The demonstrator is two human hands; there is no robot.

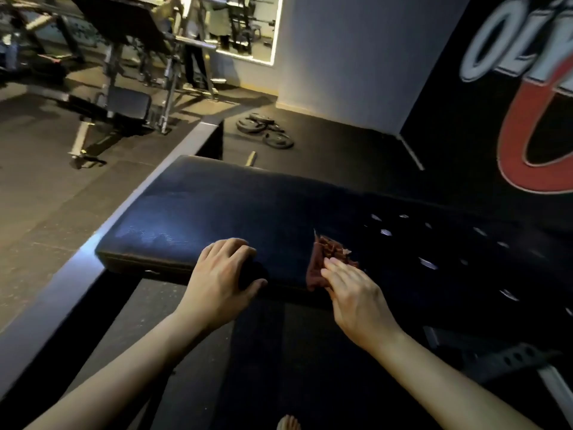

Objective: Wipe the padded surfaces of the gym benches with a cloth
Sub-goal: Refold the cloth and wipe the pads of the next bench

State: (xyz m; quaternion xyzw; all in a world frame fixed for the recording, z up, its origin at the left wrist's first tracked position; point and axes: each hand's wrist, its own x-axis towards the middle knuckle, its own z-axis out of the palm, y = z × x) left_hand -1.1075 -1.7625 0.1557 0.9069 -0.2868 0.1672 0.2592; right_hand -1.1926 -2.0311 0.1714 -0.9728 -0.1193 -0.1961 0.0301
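Observation:
A black padded bench stretches across the middle of the head view. A crumpled reddish-brown cloth lies on the pad near its front edge, with one end hanging over the side. My right hand rests its straight fingers on the cloth. My left hand is at the bench's near edge, fingers and thumb curled round a small dark object. What that object is I cannot tell.
Weight plates lie on the dark floor beyond the bench. An incline bench and rack stand at the back left on a raised floor with a pale step edge. A black wall with a logo is at right. A metal frame sits below right.

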